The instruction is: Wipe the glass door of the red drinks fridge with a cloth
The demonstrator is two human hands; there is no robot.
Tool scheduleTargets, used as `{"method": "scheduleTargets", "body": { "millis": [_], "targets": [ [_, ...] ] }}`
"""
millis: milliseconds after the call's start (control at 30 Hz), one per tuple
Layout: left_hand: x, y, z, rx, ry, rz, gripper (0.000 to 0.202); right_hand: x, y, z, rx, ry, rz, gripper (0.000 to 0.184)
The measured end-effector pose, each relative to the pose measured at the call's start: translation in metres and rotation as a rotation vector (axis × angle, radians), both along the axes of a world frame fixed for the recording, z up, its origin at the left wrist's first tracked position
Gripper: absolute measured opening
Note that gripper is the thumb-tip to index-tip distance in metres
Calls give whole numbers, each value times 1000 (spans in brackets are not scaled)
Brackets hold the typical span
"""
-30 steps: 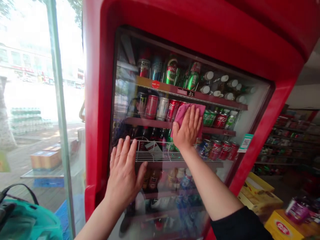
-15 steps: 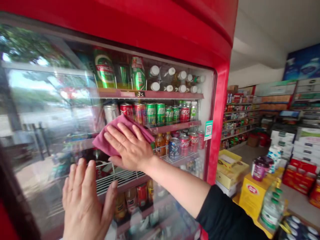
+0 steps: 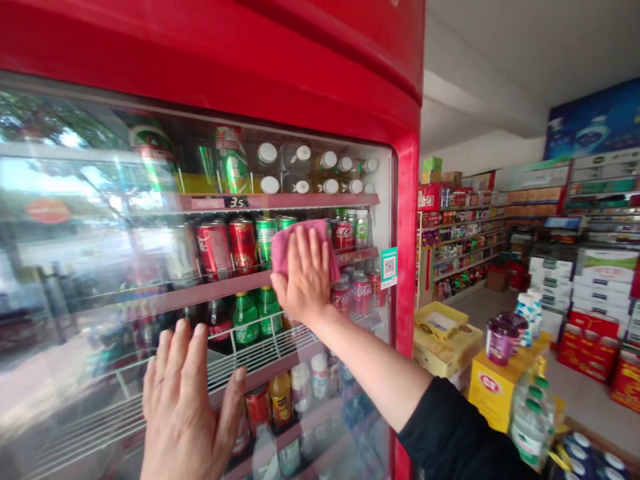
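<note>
My right hand (image 3: 305,277) lies flat over a pink cleaning cloth (image 3: 283,250), holding it against the glass door (image 3: 305,460) of a red drinks fridge (image 3: 280,73). The cloth sticks out around the fingers, in front of the can shelf. Lower left, my left hand (image 3: 185,400) is open, thumb spread, palm toward the glass; I cannot tell whether it touches. Behind the pane stand a red can (image 3: 214,250), green bottles (image 3: 246,319) and bottles lying with white caps outward. Part of the cans is hidden by my right hand and the cloth.
A QR code sticker (image 3: 389,267) is on the door's right side. To the right are yellow cartons (image 3: 440,340), a yellow box (image 3: 493,387) with purple tubs (image 3: 500,340) on top, and green-capped bottles (image 3: 530,420). Stocked shelves (image 3: 465,233) stand farther back. Trees reflect in the glass at left.
My right hand has slid the cloth rightward across the glass, from the left of the can row to its right part. My left hand stays raised and open. The view has turned right.
</note>
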State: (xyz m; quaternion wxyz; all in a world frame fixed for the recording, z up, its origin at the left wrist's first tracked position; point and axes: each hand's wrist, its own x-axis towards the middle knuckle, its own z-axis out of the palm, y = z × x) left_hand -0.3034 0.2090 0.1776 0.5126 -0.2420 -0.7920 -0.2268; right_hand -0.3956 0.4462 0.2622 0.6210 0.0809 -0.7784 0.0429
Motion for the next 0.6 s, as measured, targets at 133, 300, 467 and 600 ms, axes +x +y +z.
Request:
{"method": "scheduleTargets", "body": {
  "millis": [133, 300, 467, 600],
  "targets": [
    [-5, 19, 5, -16, 41, -20, 85, 6, 10, 2, 403, -64, 100, 78],
    [-6, 42, 6, -35, 26, -18, 85, 1, 60, 34, 172, -37, 18, 84],
    [-5, 53, 1, -78, -4, -8, 86, -10, 124, 65, -146, 15, -129, 81],
    [-7, 45, -2, -114, -15, 19, 86, -21, 151, 76, -444, 107, -160, 77]
  ]
}}
